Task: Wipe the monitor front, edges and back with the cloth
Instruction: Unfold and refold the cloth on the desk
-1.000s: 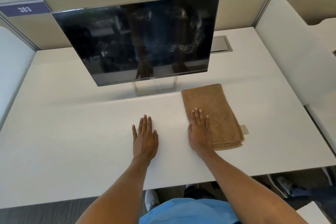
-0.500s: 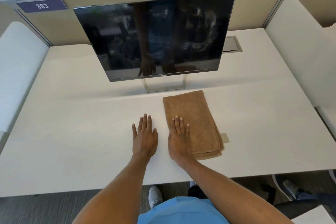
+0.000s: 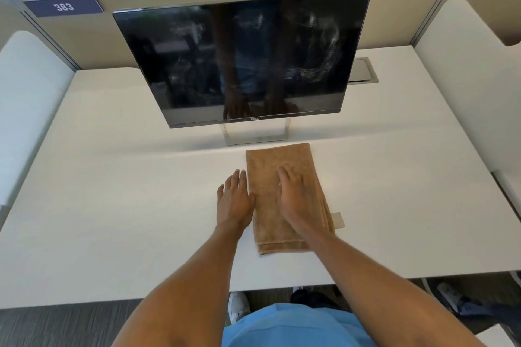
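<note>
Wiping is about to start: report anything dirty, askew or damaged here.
The black flat-panel monitor has whitish smeared streaks across the right part of its dark screen, odd against the otherwise glossy glass. No crack shows. The folded brown terry cloth lies flat on the white desk under the right hand.

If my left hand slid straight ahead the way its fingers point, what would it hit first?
Probably the monitor stand's base, after a stretch of bare desk. The left hand lies flat just left of the cloth, so it might graze the cloth's far corner on the way; that is hard to judge.
</note>
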Motion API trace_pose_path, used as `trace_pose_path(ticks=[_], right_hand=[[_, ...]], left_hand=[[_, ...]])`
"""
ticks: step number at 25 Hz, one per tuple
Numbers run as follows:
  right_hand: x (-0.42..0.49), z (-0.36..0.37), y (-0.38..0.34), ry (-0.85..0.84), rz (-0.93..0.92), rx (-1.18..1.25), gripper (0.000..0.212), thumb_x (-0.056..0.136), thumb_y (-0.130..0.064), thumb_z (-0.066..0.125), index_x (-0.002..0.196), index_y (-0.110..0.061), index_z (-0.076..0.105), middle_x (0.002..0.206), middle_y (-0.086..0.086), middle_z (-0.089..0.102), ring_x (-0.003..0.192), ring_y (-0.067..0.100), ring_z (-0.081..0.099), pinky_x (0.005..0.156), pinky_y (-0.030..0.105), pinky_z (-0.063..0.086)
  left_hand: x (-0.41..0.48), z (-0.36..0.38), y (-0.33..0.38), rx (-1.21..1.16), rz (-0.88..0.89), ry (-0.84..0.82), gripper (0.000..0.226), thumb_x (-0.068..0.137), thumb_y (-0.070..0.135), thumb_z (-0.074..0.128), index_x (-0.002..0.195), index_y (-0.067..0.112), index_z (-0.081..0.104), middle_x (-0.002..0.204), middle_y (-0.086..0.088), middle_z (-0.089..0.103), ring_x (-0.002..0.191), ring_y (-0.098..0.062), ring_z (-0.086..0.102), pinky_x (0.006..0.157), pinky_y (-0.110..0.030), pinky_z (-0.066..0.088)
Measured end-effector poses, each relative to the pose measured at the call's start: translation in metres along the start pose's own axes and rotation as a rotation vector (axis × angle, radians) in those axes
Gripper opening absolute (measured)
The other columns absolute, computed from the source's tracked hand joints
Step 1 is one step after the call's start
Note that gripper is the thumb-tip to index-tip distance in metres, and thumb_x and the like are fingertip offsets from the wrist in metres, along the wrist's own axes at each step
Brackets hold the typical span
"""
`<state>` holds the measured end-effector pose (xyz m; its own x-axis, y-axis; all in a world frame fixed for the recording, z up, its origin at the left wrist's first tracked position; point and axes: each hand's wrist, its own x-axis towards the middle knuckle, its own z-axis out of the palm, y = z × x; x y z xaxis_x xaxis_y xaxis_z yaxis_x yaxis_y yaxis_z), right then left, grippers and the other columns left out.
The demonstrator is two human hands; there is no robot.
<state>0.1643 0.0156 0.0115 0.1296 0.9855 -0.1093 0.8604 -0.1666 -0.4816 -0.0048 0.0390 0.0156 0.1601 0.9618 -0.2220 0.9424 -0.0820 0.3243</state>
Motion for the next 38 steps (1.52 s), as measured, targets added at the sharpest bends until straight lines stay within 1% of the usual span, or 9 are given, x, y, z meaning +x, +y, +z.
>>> trace_pose_path(ticks=[4,8,13,18,22,25,30,32,38], right_hand=[[0.052,-0.038,0.036,-0.03,-0.027,-0.138,0.056,0.112,-0.01,0.038,0.166,-0.015,0.025,0.175,0.003,0.02,0.162,0.021,0.016,0.133,0.039,0.013],[0.085,-0.055,0.055,-0.162,-0.115,-0.238,0.055,0.113,-0.021,0.039,0.166,-0.016,0.024,0.174,0.005,0.023,0.162,0.023,0.017,0.133,0.042,0.01],[0.112,-0.058,0.058,-0.159,-0.153,-0.278,0.047,0.11,-0.027,0.051,0.155,-0.017,0.044,0.158,0.007,0.045,0.149,0.027,0.038,0.129,0.044,0.019],[0.128,-0.063,0.057,-0.15,-0.179,-0.26,0.023,0.105,-0.029,0.061,0.127,-0.02,0.063,0.136,0.003,0.057,0.129,0.023,0.05,0.121,0.04,0.025],[0.131,-0.069,0.055,-0.145,-0.208,-0.252,0.013,0.106,-0.028,0.059,0.118,-0.022,0.063,0.126,0.002,0.066,0.12,0.023,0.055,0.12,0.04,0.028],[0.128,-0.078,0.053,-0.042,-0.169,-0.132,0.009,0.107,-0.034,0.056,0.104,-0.026,0.059,0.113,0.0,0.067,0.104,0.018,0.054,0.115,0.039,0.037],[0.1,-0.09,0.054,0.224,-0.263,0.02,0.005,0.101,-0.018,0.066,0.104,-0.015,0.069,0.105,0.004,0.071,0.1,0.022,0.058,0.098,0.04,0.051],[0.073,-0.093,0.059,0.216,-0.333,0.037,0.008,0.097,-0.012,0.069,0.105,-0.013,0.07,0.104,0.005,0.071,0.098,0.023,0.06,0.09,0.037,0.054],[-0.017,-0.084,0.092,0.165,-0.489,-0.084,0.04,0.069,0.001,0.086,0.104,-0.01,0.07,0.106,0.005,0.072,0.098,0.031,0.067,0.09,0.038,0.056]], left_hand=[[0.027,-0.009,0.017,-0.01,0.02,-0.002,0.066,0.109,0.036,0.043,0.166,0.016,0.018,0.174,-0.006,0.02,0.159,-0.026,0.021,0.13,-0.048,0.016],[0.059,-0.014,0.026,-0.018,0.026,-0.028,0.066,0.109,0.033,0.048,0.166,0.017,0.018,0.175,-0.004,0.018,0.159,-0.026,0.02,0.129,-0.051,0.018],[0.089,-0.019,0.029,0.0,0.025,-0.07,0.061,0.11,0.021,0.046,0.166,0.02,0.022,0.172,-0.001,0.028,0.156,-0.026,0.026,0.125,-0.051,0.023],[0.102,-0.018,0.036,0.124,0.017,-0.079,0.054,0.111,0.022,0.048,0.162,0.022,0.032,0.158,-0.008,0.044,0.148,-0.031,0.036,0.124,-0.054,0.02],[0.105,-0.023,0.036,0.103,-0.004,0.044,0.024,0.108,0.017,0.053,0.128,0.019,0.066,0.126,-0.006,0.055,0.126,-0.028,0.044,0.115,-0.051,0.028],[0.106,-0.036,0.037,-0.018,-0.009,0.151,0.021,0.106,0.014,0.051,0.107,0.021,0.07,0.117,-0.002,0.058,0.118,-0.024,0.048,0.112,-0.049,0.027],[0.086,-0.055,0.039,-0.134,0.11,0.284,0.007,0.102,0.022,0.064,0.106,0.024,0.07,0.115,0.005,0.066,0.117,-0.018,0.049,0.116,-0.047,0.023],[0.064,-0.055,0.035,-0.159,0.185,0.322,0.008,0.098,0.017,0.068,0.103,0.023,0.07,0.11,0.005,0.067,0.115,-0.02,0.051,0.114,-0.045,0.023],[-0.025,-0.023,0.007,-0.007,0.442,0.324,0.026,0.083,0.014,0.085,0.106,0.019,0.074,0.109,-0.002,0.071,0.108,-0.032,0.063,0.101,-0.049,0.034]])
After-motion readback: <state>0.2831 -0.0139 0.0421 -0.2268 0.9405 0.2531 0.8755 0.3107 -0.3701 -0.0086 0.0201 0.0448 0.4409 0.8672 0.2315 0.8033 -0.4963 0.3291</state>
